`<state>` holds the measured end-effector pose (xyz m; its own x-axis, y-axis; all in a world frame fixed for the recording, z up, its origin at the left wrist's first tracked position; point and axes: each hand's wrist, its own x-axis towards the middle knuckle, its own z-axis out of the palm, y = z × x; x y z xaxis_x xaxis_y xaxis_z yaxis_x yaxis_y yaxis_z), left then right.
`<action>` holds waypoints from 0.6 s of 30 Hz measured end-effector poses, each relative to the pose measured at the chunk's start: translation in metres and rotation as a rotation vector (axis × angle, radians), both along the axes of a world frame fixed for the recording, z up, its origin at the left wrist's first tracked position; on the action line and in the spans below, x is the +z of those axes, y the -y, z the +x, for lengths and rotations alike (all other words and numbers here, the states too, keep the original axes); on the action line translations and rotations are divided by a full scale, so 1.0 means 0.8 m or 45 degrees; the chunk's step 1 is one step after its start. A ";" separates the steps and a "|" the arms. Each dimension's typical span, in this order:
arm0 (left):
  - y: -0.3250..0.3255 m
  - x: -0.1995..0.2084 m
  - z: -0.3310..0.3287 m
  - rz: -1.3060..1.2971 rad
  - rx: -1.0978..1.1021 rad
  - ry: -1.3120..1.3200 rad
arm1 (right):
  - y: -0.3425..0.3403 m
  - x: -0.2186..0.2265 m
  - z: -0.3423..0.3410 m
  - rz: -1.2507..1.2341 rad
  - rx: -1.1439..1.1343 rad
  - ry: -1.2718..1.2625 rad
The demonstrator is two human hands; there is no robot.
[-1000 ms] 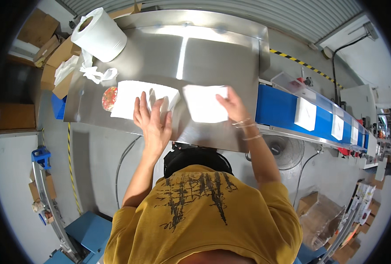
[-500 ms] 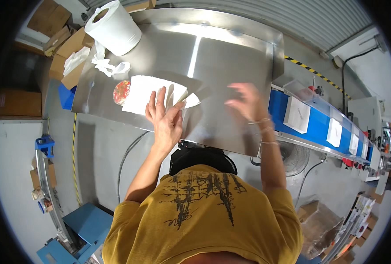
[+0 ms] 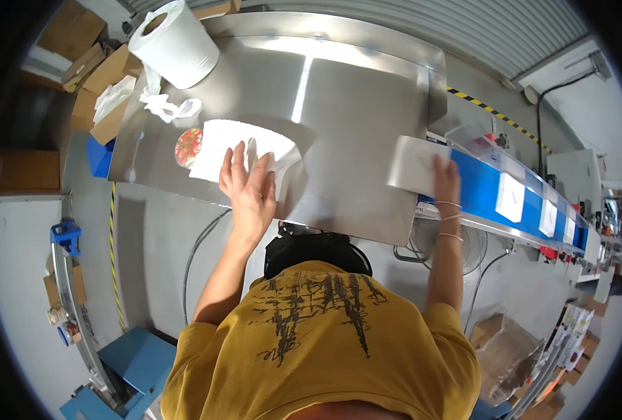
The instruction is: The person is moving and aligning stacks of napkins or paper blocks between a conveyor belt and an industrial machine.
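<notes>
Pinching 1 white square (image 3: 413, 165) by its edge with the right hand (image 3: 447, 182), in a blur, at the right end of the steel table (image 3: 356, 105). Resting the left hand (image 3: 246, 196), with fingers spread, on a white pile (image 3: 214, 150) near the table's front left. Also in view: a red-patterned disc (image 3: 187, 148) on the table's left part, a paper roll (image 3: 186, 54) toward its far left corner, at least 3 white pieces (image 3: 510, 198) on a blue conveyor (image 3: 470, 182) off its right end.
</notes>
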<state>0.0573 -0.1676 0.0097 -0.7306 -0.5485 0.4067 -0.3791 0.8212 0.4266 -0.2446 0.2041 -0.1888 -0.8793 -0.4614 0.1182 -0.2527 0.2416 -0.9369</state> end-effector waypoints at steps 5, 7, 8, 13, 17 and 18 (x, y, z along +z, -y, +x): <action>-0.001 -0.004 -0.002 0.009 -0.034 -0.029 | 0.068 0.171 0.032 1.419 -1.023 -0.588; -0.001 -0.001 -0.002 0.044 -0.053 -0.043 | 0.095 0.174 0.031 0.871 -0.605 -0.878; -0.001 0.000 -0.002 0.040 -0.054 -0.042 | 0.127 0.175 0.041 0.627 -0.157 -0.789; 0.003 0.002 -0.001 0.038 -0.091 0.005 | 0.319 0.216 0.139 0.092 0.937 -0.026; 0.007 0.007 -0.006 0.083 -0.122 -0.016 | 0.339 0.170 0.133 0.019 0.913 -0.710; 0.014 0.003 -0.001 0.039 -0.085 -0.026 | 0.329 0.165 0.136 0.024 0.911 -0.705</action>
